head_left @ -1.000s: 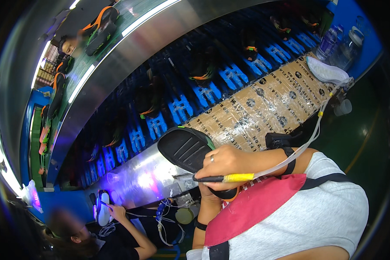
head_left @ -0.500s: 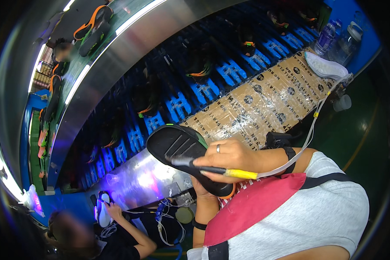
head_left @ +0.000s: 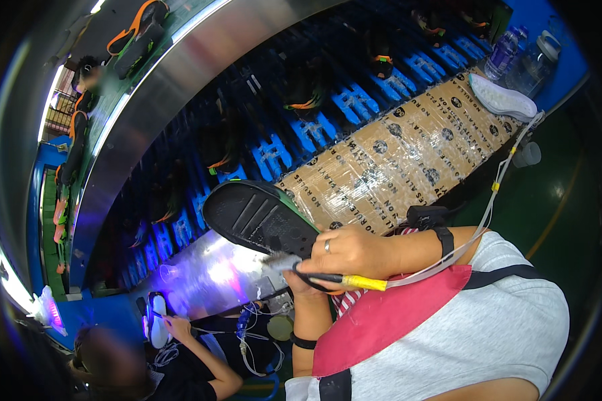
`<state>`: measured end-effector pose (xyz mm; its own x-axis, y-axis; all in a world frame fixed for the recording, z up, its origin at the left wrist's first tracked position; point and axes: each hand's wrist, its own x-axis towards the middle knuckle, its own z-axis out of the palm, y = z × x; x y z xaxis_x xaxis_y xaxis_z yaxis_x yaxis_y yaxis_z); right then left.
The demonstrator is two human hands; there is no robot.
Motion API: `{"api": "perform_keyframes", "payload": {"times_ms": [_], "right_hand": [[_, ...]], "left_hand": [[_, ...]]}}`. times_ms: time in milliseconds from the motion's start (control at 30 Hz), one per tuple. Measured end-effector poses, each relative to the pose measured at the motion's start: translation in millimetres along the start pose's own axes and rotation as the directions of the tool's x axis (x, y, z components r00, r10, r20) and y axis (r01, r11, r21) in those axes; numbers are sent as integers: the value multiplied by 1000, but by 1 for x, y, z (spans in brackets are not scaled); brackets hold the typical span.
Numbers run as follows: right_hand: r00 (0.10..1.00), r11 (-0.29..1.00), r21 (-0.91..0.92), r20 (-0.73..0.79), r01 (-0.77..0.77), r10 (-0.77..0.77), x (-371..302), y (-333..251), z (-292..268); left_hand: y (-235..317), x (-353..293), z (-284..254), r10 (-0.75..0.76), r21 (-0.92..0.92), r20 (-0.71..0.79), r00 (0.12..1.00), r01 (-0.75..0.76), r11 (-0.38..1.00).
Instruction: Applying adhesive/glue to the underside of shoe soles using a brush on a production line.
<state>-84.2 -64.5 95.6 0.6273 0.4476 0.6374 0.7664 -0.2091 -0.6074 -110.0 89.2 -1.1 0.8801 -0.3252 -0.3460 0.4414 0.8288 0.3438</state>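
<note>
Desk: cardboard-covered, beyond both grips;
Black shoe: sole up, left of the right grip;
Left grip: clasping its near end, partly hidden;
Right grip: closed around a brush

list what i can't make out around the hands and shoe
Head view:
- left hand: fingers mostly hidden behind black shoe and brush
- black shoe's near end: partly covered by the right hand
- brush bristles: blurred, edges unclear
- dark shoes beyond: detail lost in shadow
</note>
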Motion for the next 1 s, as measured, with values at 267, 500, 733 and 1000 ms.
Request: {"api": "perform_keyframes", "payload": {"times_ms": [267,500,733,1000], "right_hand": [[992,994,37,-65,-107,109,-8,-1,1],[979,917,360,-36,-174,200,-9,-4,-2],[978,950,245,127,-192,165,-21,-5,7],[927,851,371,110,-373,358,-16,-8,0]], "left_hand": [[10,10,10,141,-79,234,962,-126,989],[22,16,15,223,-123,226,948,-199,972],[25,15,25,304,-125,350,886,-277,953],[42,12,20,332,-38,407,851,-347,937]]}}
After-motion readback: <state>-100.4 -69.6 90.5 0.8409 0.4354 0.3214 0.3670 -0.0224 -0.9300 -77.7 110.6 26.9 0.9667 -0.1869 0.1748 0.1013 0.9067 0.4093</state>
